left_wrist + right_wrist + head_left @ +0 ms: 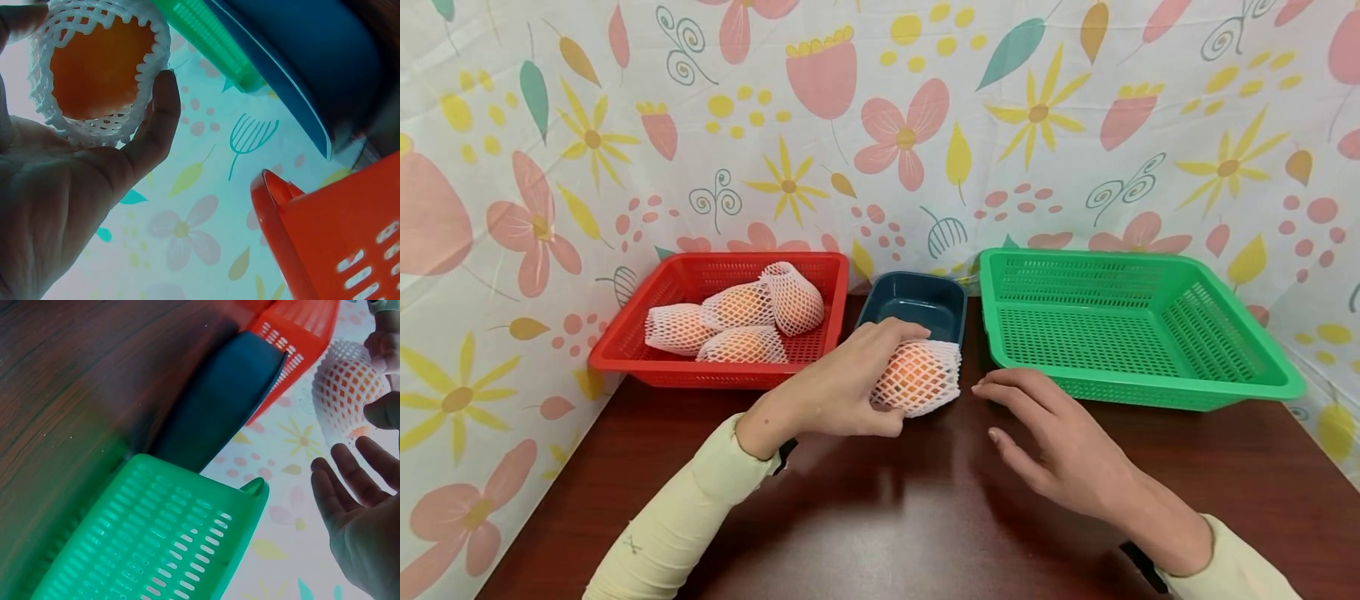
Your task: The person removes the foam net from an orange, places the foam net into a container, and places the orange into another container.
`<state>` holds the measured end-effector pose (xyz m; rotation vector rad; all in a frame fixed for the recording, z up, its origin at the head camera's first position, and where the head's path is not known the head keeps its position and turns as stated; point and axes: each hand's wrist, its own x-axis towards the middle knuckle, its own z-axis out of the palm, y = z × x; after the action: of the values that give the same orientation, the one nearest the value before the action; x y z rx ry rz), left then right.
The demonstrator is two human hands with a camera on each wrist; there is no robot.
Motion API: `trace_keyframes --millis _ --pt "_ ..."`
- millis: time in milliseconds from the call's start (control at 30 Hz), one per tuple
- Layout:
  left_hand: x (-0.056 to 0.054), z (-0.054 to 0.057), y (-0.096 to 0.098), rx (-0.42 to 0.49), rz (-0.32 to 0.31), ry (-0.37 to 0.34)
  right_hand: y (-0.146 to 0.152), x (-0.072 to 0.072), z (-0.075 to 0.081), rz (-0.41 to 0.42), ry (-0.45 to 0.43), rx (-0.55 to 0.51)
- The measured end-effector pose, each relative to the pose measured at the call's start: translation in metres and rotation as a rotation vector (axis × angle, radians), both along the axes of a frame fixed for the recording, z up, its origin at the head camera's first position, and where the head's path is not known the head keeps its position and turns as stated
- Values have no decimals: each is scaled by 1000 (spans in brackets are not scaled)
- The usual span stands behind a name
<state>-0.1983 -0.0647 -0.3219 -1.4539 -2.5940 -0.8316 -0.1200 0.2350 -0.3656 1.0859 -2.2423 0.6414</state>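
Left hand (846, 383) grips a round orange fruit in white foam net (919, 379).
I see it at frame centre, partly hiding a dark blue rectangular plastic tray (917, 287); the right hand (1063, 450), lower right, has fingers loosely apart.

From my station I see a white printed cloth (865, 179) filling the far side and running along the left and right edges of a dark reddish-brown table (940, 483). Its print mixes pink blossoms (905, 138), yellow star-shaped flowers (1037, 114), green leaves (1011, 52), dotted clusters (876, 214) and thin curled stems (716, 200). The tabletop is glossy: I make out a pale patch of reflected light (887, 554) at the near middle, and streaky grain in the right wrist view. Both wrist views show me the cloth bright and washed out.
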Motion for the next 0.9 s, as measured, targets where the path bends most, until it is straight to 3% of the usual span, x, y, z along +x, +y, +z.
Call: trace_keyframes --millis 367,900 --pt "8 1 4 1 -57 8 -7 4 9 59 72 -124" --pt "13 -4 10 -34 -124 30 -12 7 12 97 82 -181"
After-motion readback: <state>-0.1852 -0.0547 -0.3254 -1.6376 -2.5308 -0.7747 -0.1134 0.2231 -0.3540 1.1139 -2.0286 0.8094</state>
